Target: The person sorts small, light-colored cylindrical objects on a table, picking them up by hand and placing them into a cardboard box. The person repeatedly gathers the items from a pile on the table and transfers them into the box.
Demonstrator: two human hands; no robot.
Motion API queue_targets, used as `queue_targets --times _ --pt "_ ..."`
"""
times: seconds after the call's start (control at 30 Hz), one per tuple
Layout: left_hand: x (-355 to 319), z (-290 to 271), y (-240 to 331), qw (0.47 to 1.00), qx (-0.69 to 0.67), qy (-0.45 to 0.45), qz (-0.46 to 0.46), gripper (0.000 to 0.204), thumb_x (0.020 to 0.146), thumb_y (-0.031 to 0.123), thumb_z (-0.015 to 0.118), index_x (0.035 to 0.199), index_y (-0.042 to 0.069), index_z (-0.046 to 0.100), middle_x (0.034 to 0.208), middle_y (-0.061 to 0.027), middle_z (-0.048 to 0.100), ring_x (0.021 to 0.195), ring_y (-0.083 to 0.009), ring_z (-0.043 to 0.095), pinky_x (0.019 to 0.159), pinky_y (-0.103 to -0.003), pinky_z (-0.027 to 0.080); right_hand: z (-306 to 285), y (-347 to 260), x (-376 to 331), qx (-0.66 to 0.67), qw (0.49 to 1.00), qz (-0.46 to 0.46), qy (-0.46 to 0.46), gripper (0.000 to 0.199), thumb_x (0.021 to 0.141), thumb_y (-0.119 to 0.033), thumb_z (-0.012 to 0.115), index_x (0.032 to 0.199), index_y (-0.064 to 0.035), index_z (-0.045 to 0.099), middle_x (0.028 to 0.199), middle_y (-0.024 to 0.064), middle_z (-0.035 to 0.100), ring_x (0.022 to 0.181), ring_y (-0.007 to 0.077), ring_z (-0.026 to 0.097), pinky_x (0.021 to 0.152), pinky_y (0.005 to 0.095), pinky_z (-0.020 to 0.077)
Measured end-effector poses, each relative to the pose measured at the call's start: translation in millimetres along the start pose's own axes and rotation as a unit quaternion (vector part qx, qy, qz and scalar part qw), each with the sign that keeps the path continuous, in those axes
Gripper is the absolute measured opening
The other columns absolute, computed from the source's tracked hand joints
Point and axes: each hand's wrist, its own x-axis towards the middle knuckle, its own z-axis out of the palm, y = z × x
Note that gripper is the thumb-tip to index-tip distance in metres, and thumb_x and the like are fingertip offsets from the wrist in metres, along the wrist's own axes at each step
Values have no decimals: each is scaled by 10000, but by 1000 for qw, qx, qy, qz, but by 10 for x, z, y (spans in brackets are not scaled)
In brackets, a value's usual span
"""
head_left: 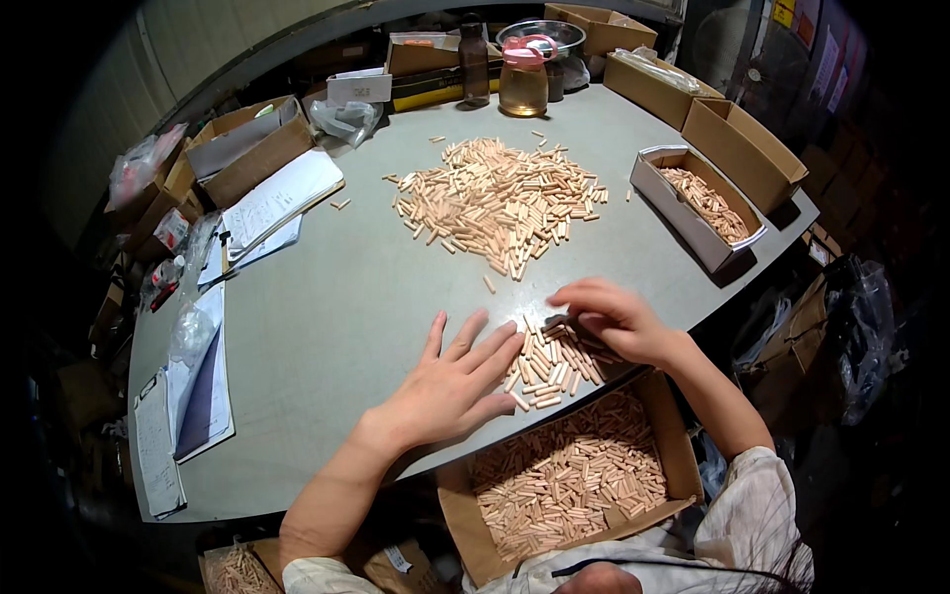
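Left hand: your left hand (447, 391) lies palm down, fingers spread apart, fingertips and thumb along the left side of the small batch of wooden dowel pins.
Right hand: your right hand (621, 319) arches over the batch's upper right, fingers bent; can't tell whether they pinch anything. Dark patch under them, object or shadow unclear.
Small batch of wooden dowel pins: (542, 370) near the table's front edge, between your hands, pins pointing mixed ways.
Main heap of dowel pins: (505, 203) farther back on the grey table (317, 327); one stray pin (489, 284) sits between heap and batch.
Open carton: (681, 445) below the table edge, in front of your body, holding many more pins.
Narrow white-sided box: (683, 224) on the table's right, pins inside, beside a long brown cardboard box (744, 158).
Back edge: pink-lidded jar (522, 89) with yellowish liquid, dark bottle (474, 67) just left of it, metal bowl (566, 38) behind.
Left side: handwritten notepad (285, 196) up top, open folder (205, 391) with papers nearer you.
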Motion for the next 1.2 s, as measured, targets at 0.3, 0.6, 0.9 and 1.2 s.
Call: queue_targets --times 0.3,0.6,0.9,1.2 --pt "-3 9 -9 1000 -14 5 -21 892 1032 614 570 1640 5 337 1725 -213 298 1599 -446 247 1275 -687 116 -196 -6 -450 -171 981 29 86 480 785 104 571 1219 -44 714 1198 133 684 1097 339 615 952 404 521" --pt "-2 -11 57 1000 -6 3 -7 859 1047 575 574 1626 -17 349 1693 -245 346 1599 -451 253 1262 -712 130 -20 -241 -608 -223 974 -6 47 469 761 91 616 1176 -92 736 1149 95 679 1091 332 596 960 430 500" --pt "-5 -1 66 1000 -5 4 -11 828 1061 560 558 1624 -13 357 1684 -245 361 1591 -442 274 1263 -710 134 39 -239 -595 -216 973 4 80 468 761 74 595 1176 -93 733 1117 79 671 1055 318 588 957 418 482" --pt "-1 -88 116 998 -10 5 56 650 1075 499 560 1584 100 492 1665 -177 430 1582 -416 321 1288 -669 156 25 -262 -661 -181 981 -70 28 506 679 83 593 1112 -84 795 1076 67 705 992 287 623 907 400 505"
